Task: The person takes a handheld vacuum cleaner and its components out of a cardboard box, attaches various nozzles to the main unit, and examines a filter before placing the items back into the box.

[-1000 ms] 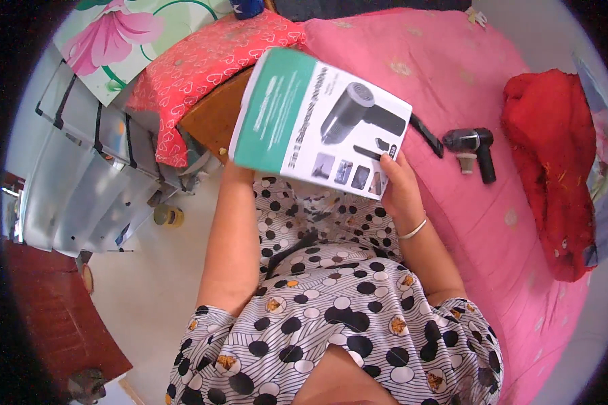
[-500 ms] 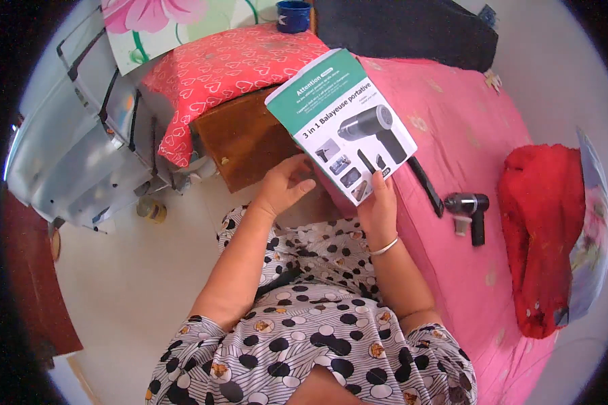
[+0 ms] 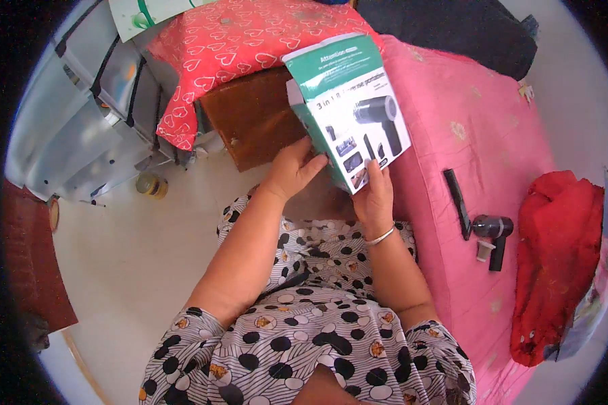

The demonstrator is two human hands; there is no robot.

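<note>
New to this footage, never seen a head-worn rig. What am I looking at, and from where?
There's no robot here: these are a person's own bare hands. The view comes from the left of two fisheye cameras worn on the head, looking down, so straight edges bend near the dark rim.

The right hand holds the lower end of a green-and-white printed carton. The left hand is at the carton's left side; whether it touches is hard to tell.

On the pink bedspread to the right lie a black pistol-shaped handheld vacuum, a long black nozzle, a small pale cup-shaped part and a bundled red cloth.
</note>
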